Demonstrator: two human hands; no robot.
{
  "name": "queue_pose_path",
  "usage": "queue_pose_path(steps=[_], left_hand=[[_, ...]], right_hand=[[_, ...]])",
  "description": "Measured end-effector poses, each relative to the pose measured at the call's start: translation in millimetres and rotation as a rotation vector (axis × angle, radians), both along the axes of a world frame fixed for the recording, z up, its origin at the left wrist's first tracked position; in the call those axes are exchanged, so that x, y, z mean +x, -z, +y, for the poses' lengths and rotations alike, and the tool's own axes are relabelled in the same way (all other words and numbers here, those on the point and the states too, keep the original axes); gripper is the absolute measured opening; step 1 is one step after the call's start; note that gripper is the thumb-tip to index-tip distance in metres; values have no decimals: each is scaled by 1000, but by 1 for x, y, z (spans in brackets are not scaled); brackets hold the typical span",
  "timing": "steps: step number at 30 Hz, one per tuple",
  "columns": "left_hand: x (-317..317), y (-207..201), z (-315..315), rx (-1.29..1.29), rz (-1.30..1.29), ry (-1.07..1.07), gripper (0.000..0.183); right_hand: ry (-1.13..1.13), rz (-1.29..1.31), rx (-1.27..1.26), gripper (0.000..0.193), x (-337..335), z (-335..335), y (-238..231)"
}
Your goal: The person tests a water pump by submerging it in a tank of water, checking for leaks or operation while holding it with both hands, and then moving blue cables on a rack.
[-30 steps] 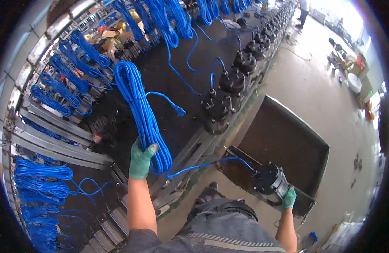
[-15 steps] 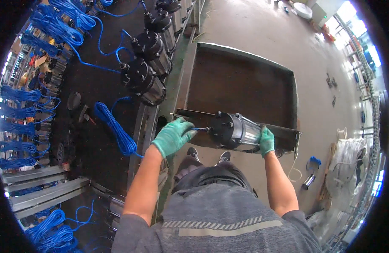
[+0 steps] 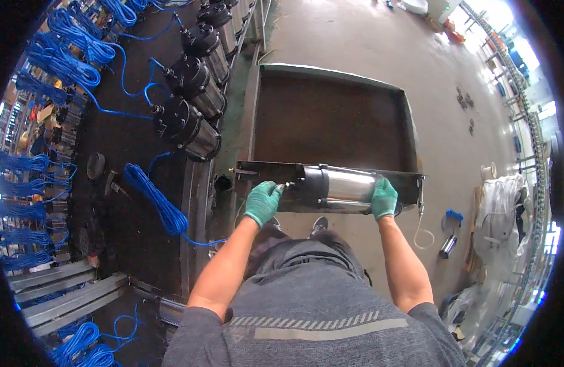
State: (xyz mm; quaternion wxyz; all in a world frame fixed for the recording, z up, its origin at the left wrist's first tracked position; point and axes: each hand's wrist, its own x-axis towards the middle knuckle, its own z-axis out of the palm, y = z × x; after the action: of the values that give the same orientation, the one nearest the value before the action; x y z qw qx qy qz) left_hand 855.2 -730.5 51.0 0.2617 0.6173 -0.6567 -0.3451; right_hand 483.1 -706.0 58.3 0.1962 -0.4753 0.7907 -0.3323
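Your blue cable coil (image 3: 156,200) is now lying on the dark table (image 3: 144,263), where a second ago your left hand (image 3: 263,200) was holding it up, and the submersible pump (image 3: 348,183) is lying lengthwise over the dark metal ledge (image 3: 411,183) in front of you instead of tilting out at your right. Your right hand (image 3: 384,199) is wrapping around the pump's steel end, probably bearing weight and stopping the cylinder from rolling. Your left hand is gripping around the cable fitting (image 3: 287,185) at the black cap end, partly hiding it, likely steadying that side. Slack is running from the coil over the table's edge toward you, seemingly sparing the fitting a pull. Beyond the ledge, the brown basin (image 3: 331,119) is sitting level, while other pumps (image 3: 190,125) are standing caps-up along the table's edge, apparently keeping their cables clear
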Motion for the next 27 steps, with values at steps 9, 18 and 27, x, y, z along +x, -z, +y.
queue_pose_path(steps=[9,18,27], left_hand=[[13,43,12,129,-179,-91,30],[-4,-14,41,-216,-93,-175,37],[-51,-27,29,-17,24,-216,61]], right_hand=[[-38,307,160,36,44,-7,-30],[16,191,152,35,43,-7,-27],[33,-377,-16,41,-2,40,-28]])
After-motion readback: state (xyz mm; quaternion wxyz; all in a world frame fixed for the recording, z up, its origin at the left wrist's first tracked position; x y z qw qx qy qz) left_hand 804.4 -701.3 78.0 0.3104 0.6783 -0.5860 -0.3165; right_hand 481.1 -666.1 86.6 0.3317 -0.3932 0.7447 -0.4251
